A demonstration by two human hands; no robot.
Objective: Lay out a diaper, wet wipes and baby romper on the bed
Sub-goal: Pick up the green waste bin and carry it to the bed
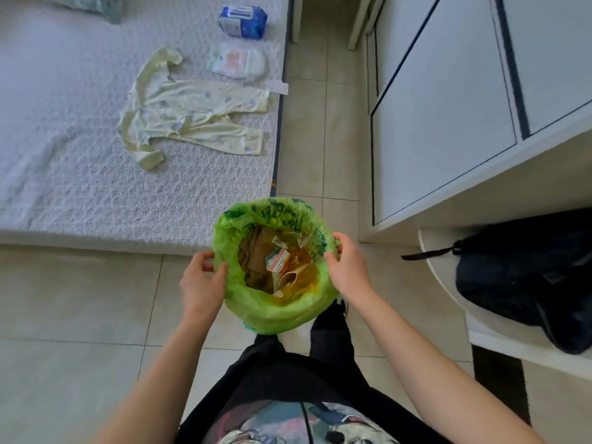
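On the white bed (64, 187) lie three things near its right edge: a pale yellow baby romper (192, 110) spread flat, a folded white diaper (238, 62) beyond it, and a blue pack of wet wipes (243, 21) farthest away. Down on the floor stands a bin lined with a green plastic bag (275, 309), holding paper scraps and wrappers. My left hand (201, 280) grips the bag's rim on the left side. My right hand (347, 267) grips the rim on the right side.
A white wardrobe (448, 107) with dark trim lines the right side. A dark backpack (528, 274) rests on a white ledge at the right. A white strip of paper (277, 86) lies at the bed's edge. Beige floor tiles (80, 299) surround the bin.
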